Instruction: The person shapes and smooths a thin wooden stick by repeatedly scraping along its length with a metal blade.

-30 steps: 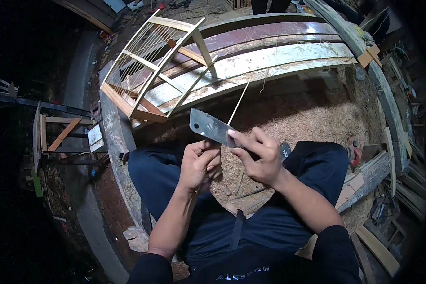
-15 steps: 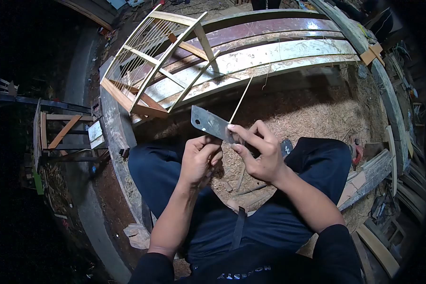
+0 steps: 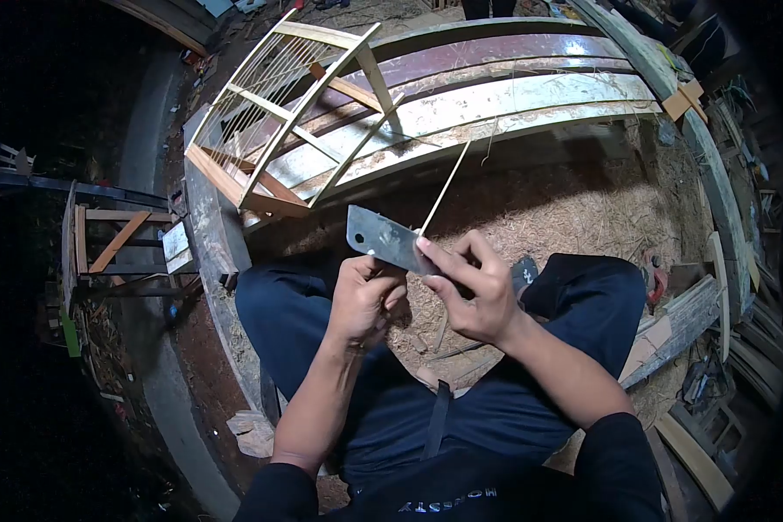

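A flat metal blade (image 3: 381, 241), like a cleaver's with a round hole near one corner, lies across the space between my hands. My right hand (image 3: 478, 287) is closed on its right end, thumb below and fingers on top. From the blade's upper edge a thin bamboo stick (image 3: 446, 186) rises at a slant, passing by my right fingertips. My left hand (image 3: 367, 300) is curled shut under the blade, its thumb tip at the lower edge. The stick's line runs down into this hand, though the lower end is hidden behind the blade.
A curved wooden frame with thin rods (image 3: 291, 113) stands ahead to the left, on long pale boards (image 3: 531, 94). Shavings (image 3: 600, 209) cover the ground beyond my knees. Timber beams (image 3: 713, 174) border the right side; a smaller wooden frame (image 3: 117, 239) is far left.
The blade has shifted slightly down and left, with its angle a little changed. The stick's upper end has moved slightly right. Both hands keep nearly the same place and grip.
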A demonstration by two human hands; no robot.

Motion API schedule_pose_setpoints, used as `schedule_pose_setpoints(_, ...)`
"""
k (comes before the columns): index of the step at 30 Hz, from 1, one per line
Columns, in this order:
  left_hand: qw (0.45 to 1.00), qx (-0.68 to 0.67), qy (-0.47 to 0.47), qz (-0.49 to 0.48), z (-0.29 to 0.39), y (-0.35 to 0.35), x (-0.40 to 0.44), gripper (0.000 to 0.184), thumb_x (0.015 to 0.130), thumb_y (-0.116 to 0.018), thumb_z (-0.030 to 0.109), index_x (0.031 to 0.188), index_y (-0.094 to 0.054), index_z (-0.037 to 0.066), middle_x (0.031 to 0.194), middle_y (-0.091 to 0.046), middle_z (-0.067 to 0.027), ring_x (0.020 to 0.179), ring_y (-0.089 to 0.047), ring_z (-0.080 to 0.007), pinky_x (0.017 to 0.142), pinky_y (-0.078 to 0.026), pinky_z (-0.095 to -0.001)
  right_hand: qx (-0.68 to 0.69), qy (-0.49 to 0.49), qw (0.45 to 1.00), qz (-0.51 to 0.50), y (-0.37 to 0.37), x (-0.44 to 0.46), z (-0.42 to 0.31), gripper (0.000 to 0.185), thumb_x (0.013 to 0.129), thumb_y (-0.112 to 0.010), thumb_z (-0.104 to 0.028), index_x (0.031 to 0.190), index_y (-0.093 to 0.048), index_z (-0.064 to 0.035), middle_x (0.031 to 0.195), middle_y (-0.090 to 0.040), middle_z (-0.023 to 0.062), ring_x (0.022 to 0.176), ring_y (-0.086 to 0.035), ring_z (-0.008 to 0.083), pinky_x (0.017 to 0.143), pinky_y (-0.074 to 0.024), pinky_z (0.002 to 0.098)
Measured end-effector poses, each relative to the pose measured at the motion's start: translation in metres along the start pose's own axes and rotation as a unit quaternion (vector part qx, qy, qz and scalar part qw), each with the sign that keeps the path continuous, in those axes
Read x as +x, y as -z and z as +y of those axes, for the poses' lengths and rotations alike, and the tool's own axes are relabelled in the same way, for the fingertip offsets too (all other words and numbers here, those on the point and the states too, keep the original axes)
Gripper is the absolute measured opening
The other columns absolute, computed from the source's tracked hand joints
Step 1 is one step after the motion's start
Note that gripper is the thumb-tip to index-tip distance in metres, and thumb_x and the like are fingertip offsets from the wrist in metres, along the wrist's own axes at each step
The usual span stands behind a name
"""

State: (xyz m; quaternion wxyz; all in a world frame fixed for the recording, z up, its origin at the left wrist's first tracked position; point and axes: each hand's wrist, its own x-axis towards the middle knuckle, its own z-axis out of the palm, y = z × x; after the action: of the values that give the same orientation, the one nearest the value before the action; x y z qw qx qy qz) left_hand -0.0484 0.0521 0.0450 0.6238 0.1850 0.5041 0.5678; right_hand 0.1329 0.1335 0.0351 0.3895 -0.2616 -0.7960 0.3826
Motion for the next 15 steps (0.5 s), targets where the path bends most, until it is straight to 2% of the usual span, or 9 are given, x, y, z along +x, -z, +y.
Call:
schedule_pose_setpoints(3, 0.998, -0.002, 0.054, 0.033, 0.02, -0.019, -0.003, 0.01, 0.101, -0.055, 0.006, 0.093, -0.059, 0.002, 0.055, -0.041, 0.0043, 0.042, -0.036, -0.0059, 0.04, -0.027, -0.0228, -0.029, -0.019, 0.999, 0.024, -0.001, 0.008, 0.018, 0.048, 0.084, -0.078, -0.006, 0.131, -0.072, -0.0096, 0.082, -0.049, 0.011, 0.065, -0.051, 0.0225, 0.059, -0.0477, 0.0357)
schedule_pose_setpoints(6, 1.0, -0.004, 0.014, 0.011, 0.012, -0.01, 0.0, 0.013, 0.101, -0.055, 0.006, 0.09, -0.059, 0.002, 0.054, -0.042, 0.0042, 0.04, -0.035, -0.0057, 0.039, -0.027, -0.0229, -0.014, 0.014, 0.999, 0.036, -0.01, 0.002, 0.014, 0.048, 0.084, -0.078, -0.007, 0.131, -0.072, -0.0099, 0.083, -0.049, 0.0111, 0.065, -0.051, 0.0225, 0.058, -0.0473, 0.036)
schedule_pose_setpoints(8, 1.0, 0.002, 0.021, 0.021, 0.01, -0.008, -0.005, 0.02, 0.102, -0.056, 0.007, 0.082, -0.057, 0.004, 0.055, -0.042, 0.0043, 0.039, -0.033, -0.0051, 0.039, -0.025, -0.0227, -0.008, -0.005, 1.0, -0.001, -0.005, 0.0, 0.007, 0.048, 0.085, -0.078, -0.008, 0.132, -0.071, -0.0102, 0.083, -0.049, 0.0115, 0.065, -0.052, 0.0223, 0.058, -0.0476, 0.036)
schedule_pose_setpoints(11, 0.999, -0.003, 0.033, 0.026, 0.015, -0.016, -0.003, 0.022, 0.103, -0.058, 0.01, 0.082, -0.057, 0.004, 0.055, -0.043, 0.0047, 0.038, -0.03, -0.0042, 0.039, -0.025, -0.022, -0.067, -0.01, 0.998, 0.018, -0.002, 0.006, 0.014, 0.048, 0.086, -0.078, -0.01, 0.133, -0.071, -0.0116, 0.082, -0.049, 0.0112, 0.062, -0.052, 0.022, 0.055, -0.0475, 0.0354)
schedule_pose_setpoints(14, 0.999, -0.014, 0.016, 0.029, 0.013, -0.015, -0.005, 0.02, 0.103, -0.057, 0.009, 0.084, -0.059, 0.003, 0.055, -0.042, 0.0046, 0.038, -0.03, -0.004, 0.038, -0.024, -0.0227, -0.039, 0.025, 0.998, 0.034, -0.008, 0.003, 0.012, 0.048, 0.086, -0.078, -0.011, 0.133, -0.071, -0.0111, 0.082, -0.048, 0.011, 0.061, -0.052, 0.0218, 0.054, -0.0476, 0.0356)
schedule_pose_setpoints(15, 1.0, -0.002, 0.018, 0.023, 0.014, -0.015, -0.007, 0.019, 0.103, -0.057, 0.009, 0.085, -0.059, 0.004, 0.055, -0.043, 0.0046, 0.038, -0.029, -0.004, 0.038, -0.024, -0.023, -0.034, 0.016, 0.999, 0.012, -0.006, -0.001, 0.007, 0.047, 0.086, -0.078, -0.012, 0.132, -0.071, -0.0102, 0.081, -0.048, 0.0108, 0.062, -0.053, 0.0214, 0.054, -0.0481, 0.0361)
